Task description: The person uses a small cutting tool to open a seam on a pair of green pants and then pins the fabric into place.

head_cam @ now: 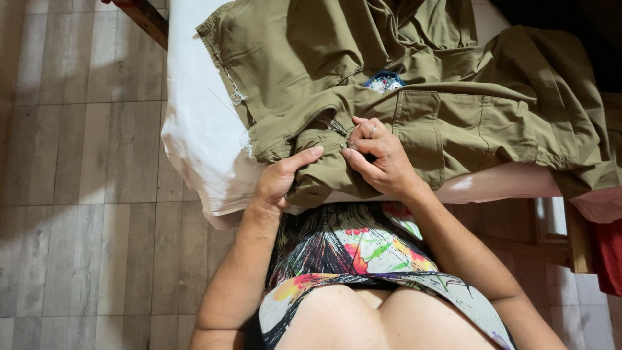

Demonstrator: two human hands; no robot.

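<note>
An olive-green garment (453, 97) with a flap pocket lies spread over a white-covered surface (201, 123). My left hand (280, 178) grips a bunched fold of the garment from below, thumb on top. My right hand (376, 155), with a ring on one finger, pinches a thin sewing needle (346, 144) at the fold, right next to the left thumb. Loose pale threads (236, 97) hang from the garment's frayed left edge.
A small blue patterned object (385, 81) peeks out among the garment's folds. Wood-look floor (84, 194) lies to the left. A wooden frame (576, 240) and red cloth (609, 253) sit at the right. A colourful patterned dress (363, 246) covers my lap.
</note>
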